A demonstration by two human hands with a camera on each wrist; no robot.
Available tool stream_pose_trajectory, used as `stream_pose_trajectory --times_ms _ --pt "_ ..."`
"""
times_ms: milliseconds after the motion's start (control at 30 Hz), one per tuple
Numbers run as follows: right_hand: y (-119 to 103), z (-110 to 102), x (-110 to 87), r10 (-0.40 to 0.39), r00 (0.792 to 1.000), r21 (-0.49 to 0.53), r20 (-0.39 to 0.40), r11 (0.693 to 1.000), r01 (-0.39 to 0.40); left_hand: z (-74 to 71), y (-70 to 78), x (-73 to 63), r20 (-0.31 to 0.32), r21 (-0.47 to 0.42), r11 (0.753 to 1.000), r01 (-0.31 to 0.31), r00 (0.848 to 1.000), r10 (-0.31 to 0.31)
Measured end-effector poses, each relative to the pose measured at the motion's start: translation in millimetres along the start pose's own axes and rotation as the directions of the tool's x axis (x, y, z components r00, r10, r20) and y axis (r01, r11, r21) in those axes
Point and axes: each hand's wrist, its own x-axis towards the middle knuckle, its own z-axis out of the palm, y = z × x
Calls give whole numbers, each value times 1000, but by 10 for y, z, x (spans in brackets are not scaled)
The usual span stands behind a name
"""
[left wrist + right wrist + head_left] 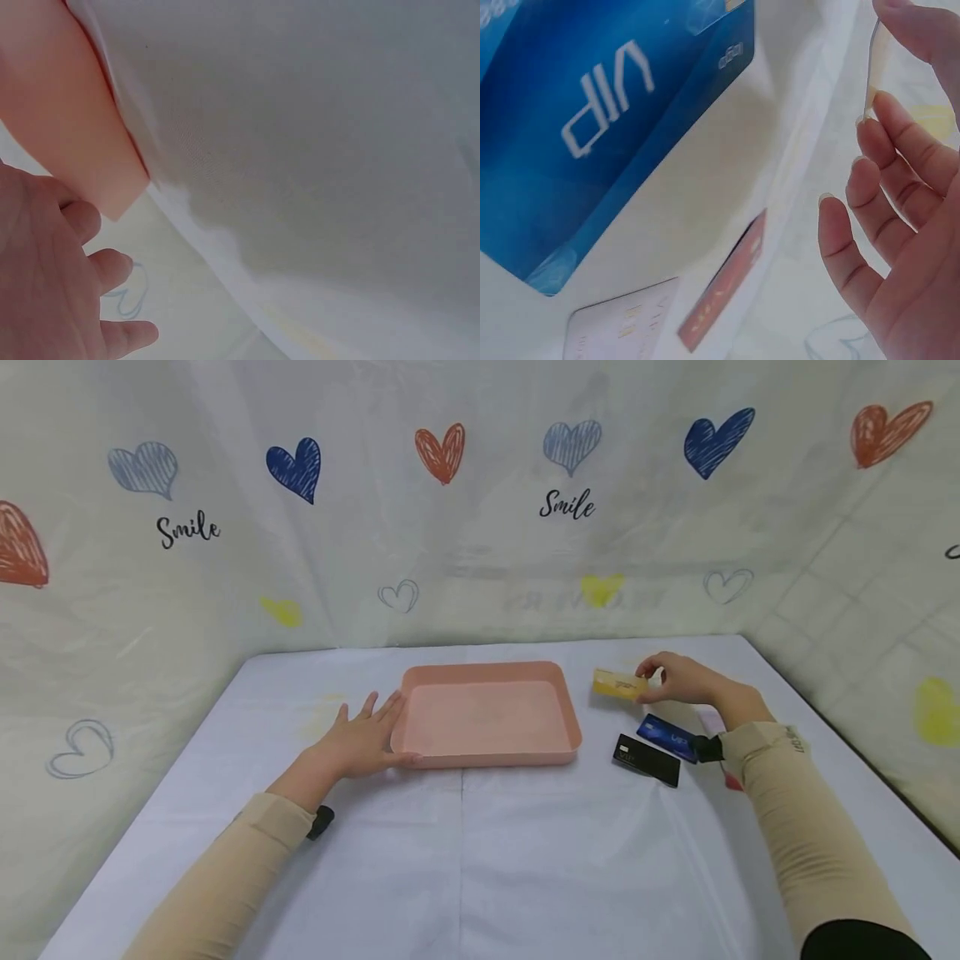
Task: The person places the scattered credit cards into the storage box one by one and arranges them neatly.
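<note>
A shallow pink tray (487, 714) lies on the white-covered table. My left hand (363, 742) rests at its left side with spread fingers, the thumb along the near left corner. In the left wrist view, fingers of the left hand (52, 270) touch the tray's wall (82, 112). Right of the tray, my right hand (678, 679) pinches a yellow card (618, 683) by its right end, held just above the table. The right wrist view shows this card nearly edge-on between thumb and fingertips of the right hand (907, 172).
Near my right wrist lie a blue VIP card (666, 737) and a black card (647, 761). A pale card (622, 322) and a red card (724, 281) lie beyond the blue one, partly hidden by the forearm in the head view. A heart-printed curtain (480, 543) hangs behind the table.
</note>
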Motion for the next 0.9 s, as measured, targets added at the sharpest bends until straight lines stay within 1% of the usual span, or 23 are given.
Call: stream_pose_trajectory --times_ms 67,300,467,600,767,900 --pt "-34 -14 4 -12 1000 -6 -1 1000 12 -7 -4 -6 -3 -8 1000 2 1000 -2" --pt "-139 -35 -18 -3 1000 -15 9 1000 3 -24 -7 -21 -1 -28 1000 6 1000 -6" --pt "-215 -43 -67 -36 999 -20 12 999 36 -24 4 -20 0 -27 1000 -3 1000 3" --pt "-270 -59 -91 -42 999 -27 14 999 42 -27 11 -20 -1 -28 1000 -8 1000 8" --pt "-361 -93 -81 -57 998 -42 7 997 57 -22 17 -14 2 -35 999 -6 1000 6" --pt "-455 -76 -29 -93 996 -33 -2 995 93 -17 15 -20 1 -40 999 -3 1000 3"
